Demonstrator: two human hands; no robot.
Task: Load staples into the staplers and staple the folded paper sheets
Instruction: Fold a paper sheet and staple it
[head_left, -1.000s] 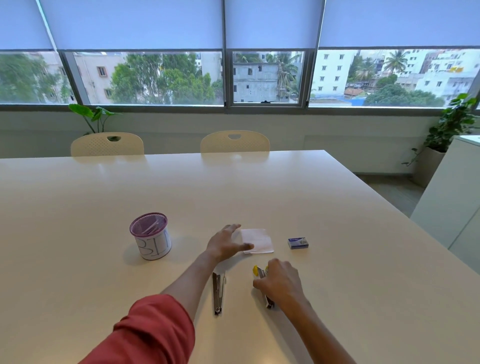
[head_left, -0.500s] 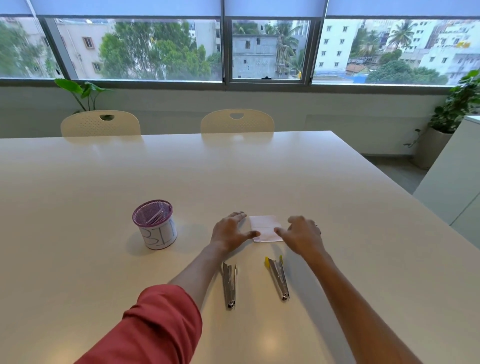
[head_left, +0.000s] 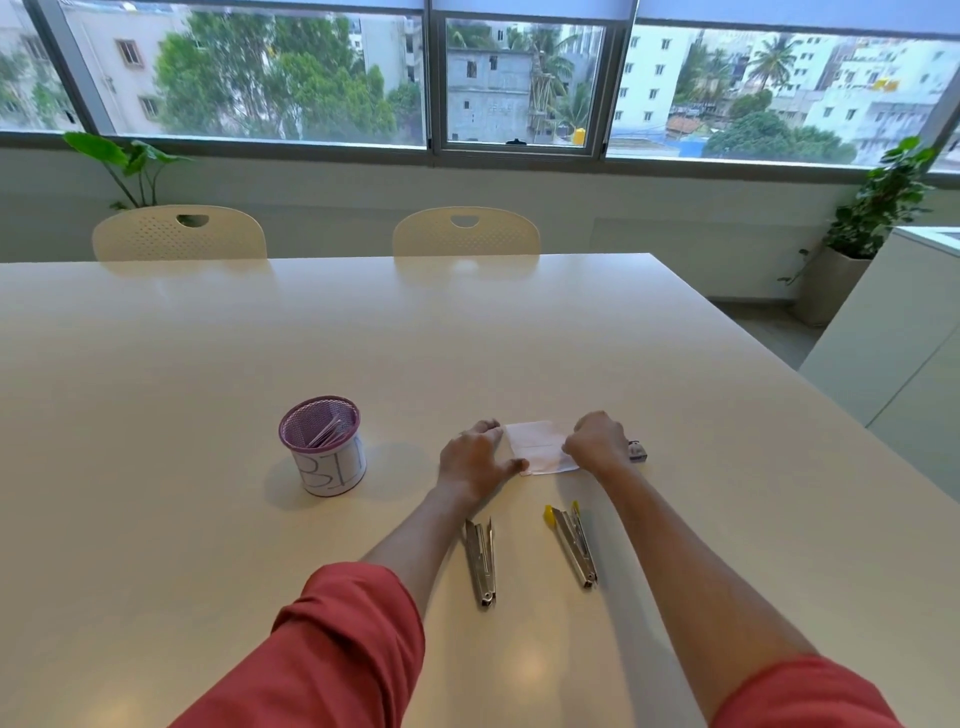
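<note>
A small folded white paper sheet lies flat on the white table. My left hand rests flat at its left edge, thumb touching the near corner. My right hand is curled on the paper's right edge, fingers pinching it. Two metal staplers lie nearer to me, both untouched: a plain silver stapler by my left forearm and a stapler with yellow tips beside my right forearm. A small staple box peeks out just right of my right hand.
A purple mesh cup holding folded papers stands left of my hands. Two cream chairs are tucked in at the table's far edge. A white cabinet and potted plant stand off to the right.
My right hand left the yellow-tipped stapler on the table, moved forward and closed on the paper's right edge. My left hand stayed at the paper's left side.
</note>
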